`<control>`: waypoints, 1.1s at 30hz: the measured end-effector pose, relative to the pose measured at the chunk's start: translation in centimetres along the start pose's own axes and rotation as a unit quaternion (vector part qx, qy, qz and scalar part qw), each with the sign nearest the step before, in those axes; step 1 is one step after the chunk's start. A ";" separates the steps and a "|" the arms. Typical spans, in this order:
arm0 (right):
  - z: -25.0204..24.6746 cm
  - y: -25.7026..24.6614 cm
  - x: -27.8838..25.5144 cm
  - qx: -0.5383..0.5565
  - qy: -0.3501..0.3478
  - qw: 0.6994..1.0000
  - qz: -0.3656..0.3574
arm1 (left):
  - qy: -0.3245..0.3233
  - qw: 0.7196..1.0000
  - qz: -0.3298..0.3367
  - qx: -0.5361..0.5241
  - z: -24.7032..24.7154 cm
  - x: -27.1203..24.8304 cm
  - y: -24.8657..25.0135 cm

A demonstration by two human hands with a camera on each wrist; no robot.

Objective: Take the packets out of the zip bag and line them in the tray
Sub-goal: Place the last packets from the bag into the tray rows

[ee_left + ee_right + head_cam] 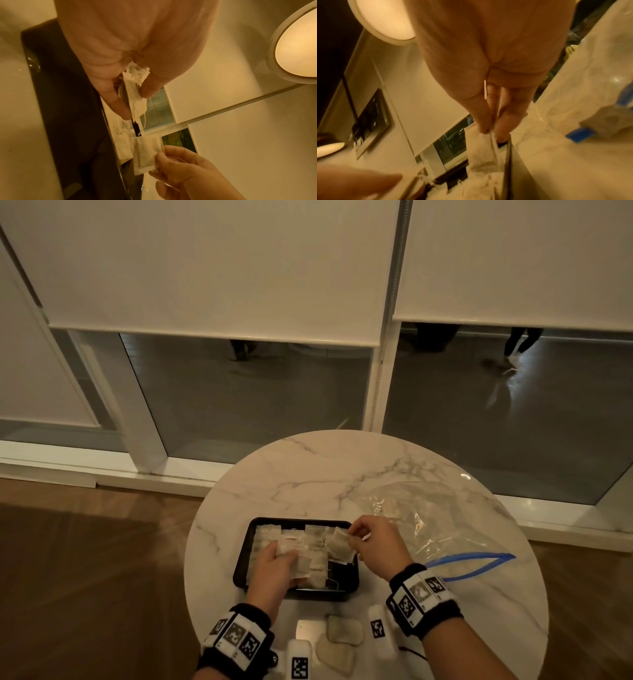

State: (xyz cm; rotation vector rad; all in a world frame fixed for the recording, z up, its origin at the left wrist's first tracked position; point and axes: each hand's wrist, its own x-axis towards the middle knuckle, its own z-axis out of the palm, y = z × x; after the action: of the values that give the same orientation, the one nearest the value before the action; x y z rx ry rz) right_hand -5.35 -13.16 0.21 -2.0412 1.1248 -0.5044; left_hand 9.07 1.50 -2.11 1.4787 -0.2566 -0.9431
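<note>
Now my left hand (274, 565) pinches one packet (135, 93) over the black tray (239, 563), and my right hand (375, 541) pinches another packet (339, 544) above its right side. The zip bag (428, 518) lies open on the worktop (308, 470), right of the tray.

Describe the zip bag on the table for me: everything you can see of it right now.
The zip bag is clear, crinkled plastic with a blue zip strip along its mouth. It lies flat on the round marble table, to the right of the black tray, with the mouth gaping open toward the person. It looks slack and nearly empty; whether a packet remains inside cannot be told through the glare. Neither hand holds it; the right hand hovers beside its left edge.
</note>
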 end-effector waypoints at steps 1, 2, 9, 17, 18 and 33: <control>0.2 -0.1 0.3 -0.052 -0.014 0.998 -0.008 | 0.002 1.000 0.004 0.004 0.1 -0.1 0.1; 0.5 -0.3 0.6 -0.099 -0.025 0.995 -0.012 | 0.003 1.000 0.007 0.007 0.2 -0.2 0.2; 1.0 -1.9 1.7 -0.274 -0.082 0.958 -0.018 | -0.004 1.000 0.011 0.008 0.1 -0.8 0.7; 2.0 -1.6 2.5 -0.302 -0.082 0.950 -0.018 | -0.008 1.000 0.016 0.015 0.0 -0.6 0.5; 2.2 -1.5 2.6 -0.303 -0.076 0.950 -0.017 | -0.007 1.000 0.018 0.020 -0.1 -0.5 0.4; 2.7 -0.6 2.9 -0.263 -0.054 0.963 -0.024 | -0.013 1.000 0.012 0.021 -0.2 -0.2 0.2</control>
State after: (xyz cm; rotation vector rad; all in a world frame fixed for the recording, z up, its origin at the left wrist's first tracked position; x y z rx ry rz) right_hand -1.70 -14.27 -1.09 -2.5190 1.2373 -0.1132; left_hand 9.15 1.77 -1.82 1.4988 -0.3137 -0.9429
